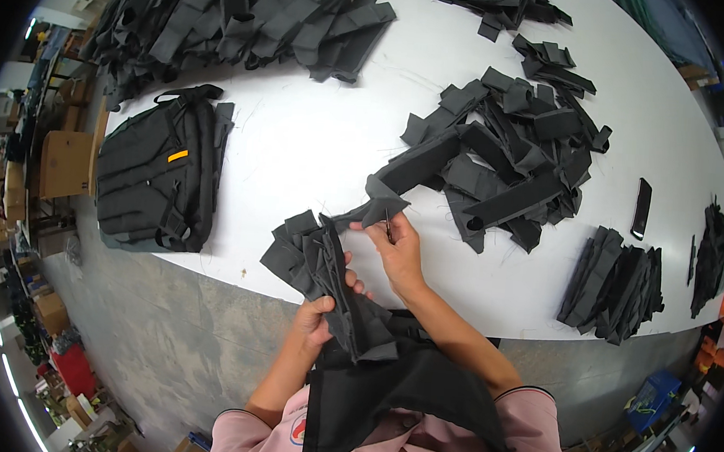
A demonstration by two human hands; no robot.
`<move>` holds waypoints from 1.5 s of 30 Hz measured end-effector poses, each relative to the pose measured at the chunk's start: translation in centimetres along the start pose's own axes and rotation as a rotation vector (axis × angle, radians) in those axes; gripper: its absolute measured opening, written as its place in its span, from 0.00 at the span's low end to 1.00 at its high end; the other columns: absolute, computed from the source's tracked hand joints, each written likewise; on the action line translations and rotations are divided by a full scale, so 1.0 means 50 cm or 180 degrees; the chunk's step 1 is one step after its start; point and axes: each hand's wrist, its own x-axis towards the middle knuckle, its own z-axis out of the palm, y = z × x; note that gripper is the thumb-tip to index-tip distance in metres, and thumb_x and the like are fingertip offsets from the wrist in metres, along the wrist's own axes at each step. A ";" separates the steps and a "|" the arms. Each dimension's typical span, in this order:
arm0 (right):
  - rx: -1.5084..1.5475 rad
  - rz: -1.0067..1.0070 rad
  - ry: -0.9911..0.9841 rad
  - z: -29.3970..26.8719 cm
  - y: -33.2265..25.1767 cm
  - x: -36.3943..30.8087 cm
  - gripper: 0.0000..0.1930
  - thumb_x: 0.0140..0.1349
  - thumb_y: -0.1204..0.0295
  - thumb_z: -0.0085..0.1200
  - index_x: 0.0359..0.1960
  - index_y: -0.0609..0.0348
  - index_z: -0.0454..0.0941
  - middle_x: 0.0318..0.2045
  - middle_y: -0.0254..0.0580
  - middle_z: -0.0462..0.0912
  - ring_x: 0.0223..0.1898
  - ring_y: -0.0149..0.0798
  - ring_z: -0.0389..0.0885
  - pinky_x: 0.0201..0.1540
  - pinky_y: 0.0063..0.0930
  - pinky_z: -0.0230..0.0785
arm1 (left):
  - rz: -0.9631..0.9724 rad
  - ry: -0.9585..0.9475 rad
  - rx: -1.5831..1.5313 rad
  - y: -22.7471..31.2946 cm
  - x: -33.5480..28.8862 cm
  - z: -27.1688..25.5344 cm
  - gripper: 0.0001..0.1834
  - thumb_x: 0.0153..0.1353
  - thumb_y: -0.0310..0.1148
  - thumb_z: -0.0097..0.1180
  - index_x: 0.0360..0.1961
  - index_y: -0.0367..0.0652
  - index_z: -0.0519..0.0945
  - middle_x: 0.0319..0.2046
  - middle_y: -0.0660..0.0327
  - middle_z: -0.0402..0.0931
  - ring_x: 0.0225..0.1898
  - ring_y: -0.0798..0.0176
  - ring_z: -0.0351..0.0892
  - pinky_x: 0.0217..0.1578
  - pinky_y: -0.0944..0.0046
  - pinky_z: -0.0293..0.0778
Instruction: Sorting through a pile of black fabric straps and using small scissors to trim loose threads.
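Observation:
My left hand (318,320) is closed around a bundle of dark grey fabric strips (333,274), just past the table's near edge and in front of my body. Loose ends of the bundle fan out to its upper left. In my right hand (400,252) a small, dark, pointed tool, which looks like thread snips (388,220), sticks up between the fingers. Its tip is at the folded end of a fabric strip (384,207) that runs from the bundle toward the pile. Most of the tool is hidden by my fingers.
A tangled pile of grey strips (518,153) lies ahead to the right. Larger stacks of fabric pieces (267,18) cover the far left. A black backpack (160,174) lies on the white table (301,138) at left. Bundled strips (610,285) and a phone-like black object (642,208) are at right.

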 end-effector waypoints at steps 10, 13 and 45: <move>-0.1468 0.0126 -0.0597 -0.056 0.037 -0.056 0.19 0.56 0.78 0.55 0.51 0.59 0.69 0.47 0.38 0.70 0.51 0.32 0.71 0.54 0.26 0.64 | -0.0080 0.0264 -0.0405 0.022 0.032 -0.065 0.28 0.51 0.28 0.61 0.54 0.35 0.67 0.49 0.48 0.73 0.50 0.48 0.74 0.54 0.49 0.68; -0.2136 -0.0917 -0.0714 -0.087 0.059 -0.058 0.19 0.48 0.75 0.60 0.43 0.60 0.73 0.52 0.47 0.67 0.53 0.48 0.68 0.50 0.33 0.66 | 0.0063 0.0214 -0.0456 0.018 0.045 -0.069 0.29 0.50 0.28 0.62 0.54 0.35 0.67 0.51 0.48 0.71 0.52 0.48 0.72 0.56 0.48 0.66; -0.4575 -0.3266 -0.1332 -0.026 -0.033 -0.026 0.05 0.46 0.73 0.52 0.26 0.53 0.73 0.24 0.30 0.68 0.23 0.30 0.70 0.27 0.24 0.59 | 0.0119 0.0388 0.1362 0.134 0.051 -0.040 0.38 0.34 0.29 0.67 0.51 0.35 0.66 0.42 0.60 0.66 0.43 0.61 0.71 0.50 0.61 0.66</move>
